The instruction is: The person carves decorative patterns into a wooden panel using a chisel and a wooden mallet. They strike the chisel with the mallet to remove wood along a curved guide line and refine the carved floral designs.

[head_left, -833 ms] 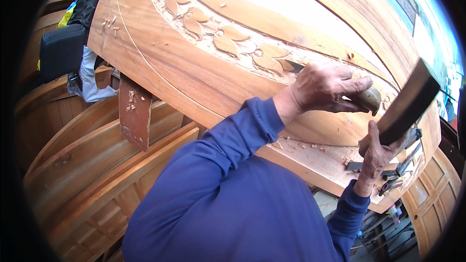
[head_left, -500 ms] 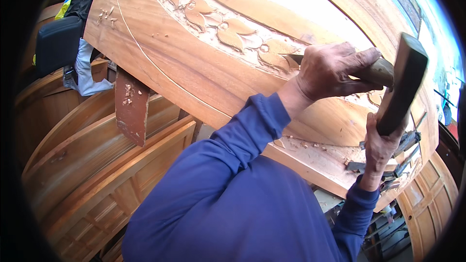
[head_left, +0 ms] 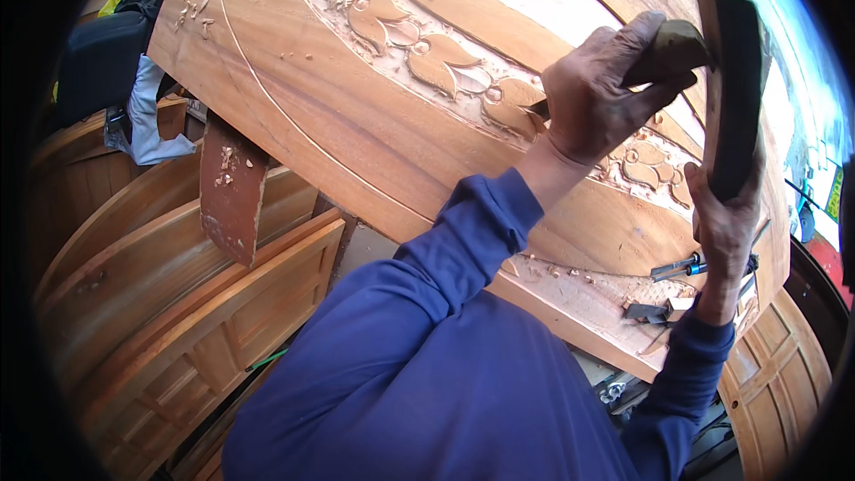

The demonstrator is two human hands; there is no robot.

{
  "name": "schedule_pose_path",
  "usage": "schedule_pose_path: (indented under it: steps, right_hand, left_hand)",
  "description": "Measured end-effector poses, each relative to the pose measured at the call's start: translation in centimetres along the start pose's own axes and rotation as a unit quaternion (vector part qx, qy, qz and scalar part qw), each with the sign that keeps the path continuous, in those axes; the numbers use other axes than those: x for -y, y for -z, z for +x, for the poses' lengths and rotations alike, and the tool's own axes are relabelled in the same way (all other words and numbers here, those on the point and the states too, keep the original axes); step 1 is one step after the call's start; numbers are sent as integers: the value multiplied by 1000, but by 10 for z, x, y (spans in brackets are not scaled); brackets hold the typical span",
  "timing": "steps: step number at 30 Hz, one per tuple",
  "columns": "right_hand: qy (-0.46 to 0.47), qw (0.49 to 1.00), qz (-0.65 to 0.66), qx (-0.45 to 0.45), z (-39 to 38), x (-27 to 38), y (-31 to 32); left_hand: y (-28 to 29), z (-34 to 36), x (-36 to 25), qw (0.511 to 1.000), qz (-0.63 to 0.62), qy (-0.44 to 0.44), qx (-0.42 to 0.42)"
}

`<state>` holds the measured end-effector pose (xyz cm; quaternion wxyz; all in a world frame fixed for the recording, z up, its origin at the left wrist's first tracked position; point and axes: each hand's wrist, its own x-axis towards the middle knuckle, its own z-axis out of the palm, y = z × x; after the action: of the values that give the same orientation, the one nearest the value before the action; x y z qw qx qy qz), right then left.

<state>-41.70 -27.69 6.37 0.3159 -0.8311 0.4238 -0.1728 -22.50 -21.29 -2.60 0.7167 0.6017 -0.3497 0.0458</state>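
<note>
A wooden panel [head_left: 356,116] lies in front of me, with a curved band of carved flowers and leaves [head_left: 441,62] across it. My left hand [head_left: 592,93] is closed around a carving chisel, its wooden handle [head_left: 672,52] pointing up and right. The short visible part of the dark blade meets a carved leaf; my fist hides the rest. In my right hand [head_left: 728,227] is a wooden mallet [head_left: 732,80], gripped low and held upright. Its dark block stands at the butt of the chisel handle; whether they touch, I cannot tell.
Several carving tools [head_left: 681,267] lie on the panel near my right forearm. Wood shavings [head_left: 194,13] are scattered at the far left corner. Below left, a brown board [head_left: 233,196] juts out above stacked panelled doors [head_left: 223,330]. A black padded seat [head_left: 102,62] stands beyond.
The mallet and my right hand have risen in the view. My left hand's chisel handle is now higher and more steeply tilted. The view has shifted slightly.
</note>
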Motion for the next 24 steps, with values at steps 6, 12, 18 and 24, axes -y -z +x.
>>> schedule_pose_path:
  steps: [6, 12, 18, 24]
  right_hand:
    - [-37, 981, 157, -111, -40, -43, 15]
    - [-168, 962, 153, -148, -71, -28, 9]
    - [-174, 951, 184, -177, -81, -39, 20]
    - [-162, 946, 208, -189, -65, -36, 22]
  left_hand:
    - [38, -37, -78, 974, 14, -97, 203]
    - [-3, -46, -48, 965, 61, -59, 250]
    - [-17, -31, -26, 967, 97, -11, 236]
    - [-16, -38, -23, 957, 110, -9, 268]
